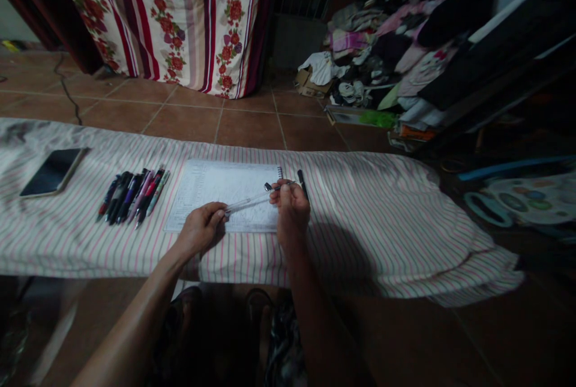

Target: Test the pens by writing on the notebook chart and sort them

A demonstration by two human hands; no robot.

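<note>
Both hands hold one clear pen (250, 200) over a spiral notebook (216, 186) that lies on a striped cloth (382, 219). My left hand (201, 228) pinches the pen's near end, fingers closed. My right hand (291, 207) is closed round the far end, near the dark cap. A black pen (303, 183) lies just right of the notebook. Several pens (132, 195) lie in a row left of the notebook.
A phone (53, 171) lies face up at the cloth's far left. A floral curtain (180, 21) hangs behind on the tiled floor. A heap of clothes and clutter (405, 51) fills the right back. Scissors and a paint palette (522, 201) lie at the right.
</note>
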